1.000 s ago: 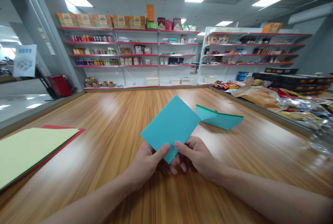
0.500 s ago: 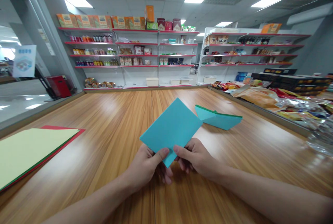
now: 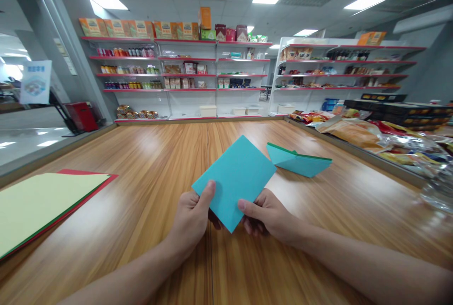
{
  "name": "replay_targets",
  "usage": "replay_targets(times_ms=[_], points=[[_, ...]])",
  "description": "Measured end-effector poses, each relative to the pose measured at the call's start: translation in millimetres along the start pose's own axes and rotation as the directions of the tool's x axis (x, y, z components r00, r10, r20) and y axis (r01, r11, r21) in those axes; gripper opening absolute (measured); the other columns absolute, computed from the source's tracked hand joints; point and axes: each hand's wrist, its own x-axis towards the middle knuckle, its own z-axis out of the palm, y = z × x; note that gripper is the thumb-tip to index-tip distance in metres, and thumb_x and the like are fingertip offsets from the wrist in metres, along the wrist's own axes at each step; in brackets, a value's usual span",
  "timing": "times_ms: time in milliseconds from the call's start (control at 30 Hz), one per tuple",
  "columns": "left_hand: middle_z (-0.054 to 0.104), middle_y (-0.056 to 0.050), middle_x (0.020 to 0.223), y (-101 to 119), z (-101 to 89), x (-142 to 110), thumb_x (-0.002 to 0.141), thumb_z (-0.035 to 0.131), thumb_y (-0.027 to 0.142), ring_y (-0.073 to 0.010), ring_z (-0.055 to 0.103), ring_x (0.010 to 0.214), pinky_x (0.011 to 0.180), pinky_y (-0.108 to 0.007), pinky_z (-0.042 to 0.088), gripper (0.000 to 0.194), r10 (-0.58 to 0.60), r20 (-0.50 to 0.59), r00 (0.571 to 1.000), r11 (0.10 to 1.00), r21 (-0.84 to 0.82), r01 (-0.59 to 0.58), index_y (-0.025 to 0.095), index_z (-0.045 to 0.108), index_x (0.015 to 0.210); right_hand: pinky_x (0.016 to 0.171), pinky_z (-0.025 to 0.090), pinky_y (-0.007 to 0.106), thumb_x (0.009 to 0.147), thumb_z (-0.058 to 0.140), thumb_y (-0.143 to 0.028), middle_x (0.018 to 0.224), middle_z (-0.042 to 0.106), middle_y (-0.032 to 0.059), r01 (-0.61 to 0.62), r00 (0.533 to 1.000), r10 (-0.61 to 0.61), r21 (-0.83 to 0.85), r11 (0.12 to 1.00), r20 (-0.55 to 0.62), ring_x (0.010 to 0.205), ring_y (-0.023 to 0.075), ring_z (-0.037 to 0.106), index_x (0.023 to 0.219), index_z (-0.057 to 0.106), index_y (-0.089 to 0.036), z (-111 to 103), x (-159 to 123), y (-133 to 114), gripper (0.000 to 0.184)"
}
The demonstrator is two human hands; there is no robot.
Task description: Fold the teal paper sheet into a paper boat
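We have the blue paper [image 3: 235, 177] in front of us, above the wooden table [image 3: 155, 163], turned so that 1 corner points away from us and 1 points back toward us; both of our hands are on it. Our left hand [image 3: 189, 215] pinches it by the lower-left edge, near the left corner, the thumb [image 3: 208, 191] flat on the upper face and the fingers tucked behind; our right hand [image 3: 279, 217] pinches the lower-right edge closer to the near corner, its thumb [image 3: 247, 207] on the face and its fingers curled beneath, partly hidden from us.

The folded paper piece [image 3: 304, 165], blue with a green upper edge, rests on the table beyond our right hand, just beside the right corner of what we hold; at our far left lies a stack of pale yellow, green and red sheets [image 3: 53, 191]; past the table's right rim we see snack packets [image 3: 357, 132].

We judge the blue paper to be very light and fairly crisp, stiff enough to stand out flat from 2 pinches, yet easy to crease or dent at its corners; its smooth face may slide a little under dry thumbs; the edges just in from the corners look the best places to take hold, with light, flat pressure; whether it has 1 layer or several, we cannot tell.
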Motion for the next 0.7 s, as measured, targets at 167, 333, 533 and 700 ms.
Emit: replay_targets(times_ms=[167, 333, 533, 700], points=[[0.055, -0.005, 0.04, 2.9, -0.5, -2.3, 0.084, 0.049, 0.053, -0.0136, 0.052, 0.035, 0.035, -0.023, 0.043, 0.056, 0.011, 0.016, 1.0, 0.999, 0.049, -0.012, 0.013, 0.052, 0.045, 0.033, 0.027, 0.017, 0.074, 0.057, -0.062, 0.044, 0.053, 0.0003, -0.013, 1.0, 0.013, -0.006, 1.0, -0.008, 0.034, 0.0053, 0.042, 0.055, 0.056, -0.012, -0.2, -0.7, 1.1, 0.053], [0.062, -0.004, 0.052, 3.6, 0.8, -5.7, 0.081, 0.055, 0.054, -0.0149, 0.058, 0.042, 0.04, -0.022, 0.045, 0.044, -0.089, 0.271, 0.958, 0.996, 0.05, 0.079, 0.012, 0.059, 0.066, 0.034, 0.026, 0.018, 0.077, 0.055, -0.06, 0.044, 0.052, 0.0002, 0.054, 0.999, -0.054, -0.041, 0.998, -0.002, 0.034, 0.0051, 0.04, 0.053, 0.056, -0.012, 0.2, -1.9, 0.6, 0.053], [0.059, -0.003, 0.05, 2.0, 3.4, -8.2, 0.085, 0.046, 0.055, -0.0119, 0.055, 0.041, 0.043, -0.02, 0.043, 0.049, -0.143, 0.447, 0.883, 0.988, 0.117, 0.101, 0.012, 0.059, 0.065, 0.035, 0.025, 0.018, 0.081, 0.05, -0.06, 0.044, 0.051, 0.0001, 0.095, 0.994, -0.092, -0.06, 0.994, 0.052, 0.036, 0.0052, 0.039, 0.055, 0.057, -0.011, -0.4, -2.3, 0.1, 0.055], [0.059, -0.004, 0.05, 4.3, 3.2, -8.7, 0.085, 0.046, 0.054, -0.0129, 0.056, 0.044, 0.048, -0.022, 0.043, 0.05, -0.112, 0.472, 0.875, 0.993, 0.094, 0.076, 0.012, 0.059, 0.061, 0.039, 0.028, 0.017, 0.078, 0.054, -0.06, 0.049, 0.053, -0.0002, 0.073, 0.975, -0.081, 0.048, 0.996, 0.206, 0.04, 0.0057, 0.045, 0.056, 0.055, -0.011, 0.7, -2.2, 0.7, 0.053]])
